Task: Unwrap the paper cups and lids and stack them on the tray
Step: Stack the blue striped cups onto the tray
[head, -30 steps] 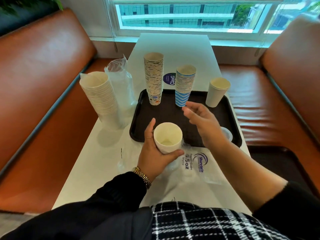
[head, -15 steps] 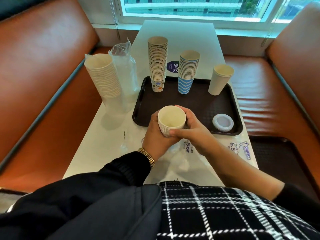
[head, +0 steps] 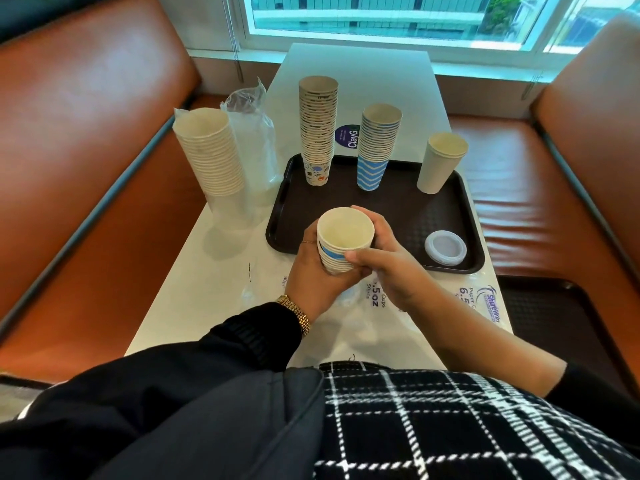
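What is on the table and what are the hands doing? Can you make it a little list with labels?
held: short stack of cups
left hand: grips the stack's side
right hand: grips the other side
tray: three upright cup stacks and one lid
stacks on tray: patterned stack, blue stack, plain stack
lid: flat, near right corner of tray
left of tray: wrapped cups
under the hands: empty wrapper

Three cup stacks on tray: patterned stack, blue stack, plain stack. One lid. One held stack. Two wrapped sleeves: cup sleeve, clear sleeve.
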Demonstrator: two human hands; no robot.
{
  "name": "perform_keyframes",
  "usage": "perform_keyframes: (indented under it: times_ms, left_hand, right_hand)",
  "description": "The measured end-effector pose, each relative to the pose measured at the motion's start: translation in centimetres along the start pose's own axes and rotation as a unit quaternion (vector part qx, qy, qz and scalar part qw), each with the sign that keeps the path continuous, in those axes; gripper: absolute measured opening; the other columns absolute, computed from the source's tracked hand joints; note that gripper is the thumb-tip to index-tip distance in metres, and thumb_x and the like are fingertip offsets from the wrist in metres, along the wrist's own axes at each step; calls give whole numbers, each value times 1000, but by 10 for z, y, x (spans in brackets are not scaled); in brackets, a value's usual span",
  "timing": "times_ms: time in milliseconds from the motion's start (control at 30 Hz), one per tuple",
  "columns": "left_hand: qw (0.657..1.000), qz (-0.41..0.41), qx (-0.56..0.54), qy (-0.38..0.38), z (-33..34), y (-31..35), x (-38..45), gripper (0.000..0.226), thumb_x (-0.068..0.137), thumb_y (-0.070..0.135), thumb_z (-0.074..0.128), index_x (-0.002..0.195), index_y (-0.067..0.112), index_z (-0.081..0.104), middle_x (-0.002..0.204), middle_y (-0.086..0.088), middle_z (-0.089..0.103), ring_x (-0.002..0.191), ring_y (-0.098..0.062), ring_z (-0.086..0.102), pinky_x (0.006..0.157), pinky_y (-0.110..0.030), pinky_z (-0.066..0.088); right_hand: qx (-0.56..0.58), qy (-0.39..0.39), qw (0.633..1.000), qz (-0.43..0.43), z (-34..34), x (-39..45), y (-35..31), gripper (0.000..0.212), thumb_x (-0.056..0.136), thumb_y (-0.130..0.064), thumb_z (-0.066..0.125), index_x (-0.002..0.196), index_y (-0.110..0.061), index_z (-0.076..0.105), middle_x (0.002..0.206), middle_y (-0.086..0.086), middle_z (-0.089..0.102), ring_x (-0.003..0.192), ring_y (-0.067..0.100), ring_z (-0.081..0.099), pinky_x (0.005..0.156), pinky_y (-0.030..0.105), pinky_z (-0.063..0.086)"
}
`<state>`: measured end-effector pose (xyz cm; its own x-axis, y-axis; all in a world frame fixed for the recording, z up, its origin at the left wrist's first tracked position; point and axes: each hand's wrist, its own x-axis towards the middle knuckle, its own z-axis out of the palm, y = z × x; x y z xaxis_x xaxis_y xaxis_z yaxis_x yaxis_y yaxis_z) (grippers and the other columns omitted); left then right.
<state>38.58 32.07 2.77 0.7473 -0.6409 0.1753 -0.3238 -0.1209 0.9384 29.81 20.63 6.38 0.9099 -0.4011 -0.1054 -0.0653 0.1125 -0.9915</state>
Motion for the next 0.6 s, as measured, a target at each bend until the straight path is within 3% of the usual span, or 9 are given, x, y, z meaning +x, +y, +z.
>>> perform_keyframes:
  times_ms: [100, 267, 367, 467, 600]
  left_hand:
    - [1000, 0, 6, -1, 0, -1, 1, 88, 62, 26, 91, 121, 50, 30, 118, 24, 49, 104, 19, 50, 82, -3, 43]
    - [1000, 15, 27, 2, 0, -1, -1, 88, 60, 34, 91, 119, 55, 30, 126, 10, 53, 111, -1, 55, 90, -14, 47]
    - [1000, 16, 16, 3, -2, -1, 0, 89, 62, 28, 91, 123, 48, 29, 122, 15, 50, 108, 5, 54, 85, -5, 44]
    - [1000, 16, -2, -11, -4, -2, 0, 99, 63, 19, 90, 135, 37, 24, 124, 13, 49, 109, 8, 52, 89, -5, 44]
    - [1000, 13, -10, -8, -4, -3, 0, 104, 59, 28, 91, 137, 36, 23, 121, 24, 51, 109, 9, 54, 89, -11, 46]
  right_hand:
    - [-16, -2, 1000, -2, -1, 2, -1, 71, 67, -21, 73, 132, -31, 46, 131, 0, 57, 124, 19, 54, 100, 34, 49]
    - [-31, 30, 999, 7, 0, 5, -10, 52, 74, -38, 69, 122, -32, 51, 119, 0, 60, 113, 19, 60, 92, 33, 54]
    - [-75, -11, 997, 8, -2, 3, -9, 73, 70, -36, 77, 134, -34, 43, 125, -7, 56, 120, 14, 56, 99, 32, 51]
    - [-90, -34, 995, 7, -2, 1, -6, 95, 61, -30, 84, 141, -35, 34, 131, -13, 50, 125, 8, 49, 104, 26, 45]
    - [-54, -23, 998, 13, 0, 2, -4, 87, 62, -19, 75, 139, -33, 37, 131, -8, 51, 127, 13, 48, 99, 25, 44]
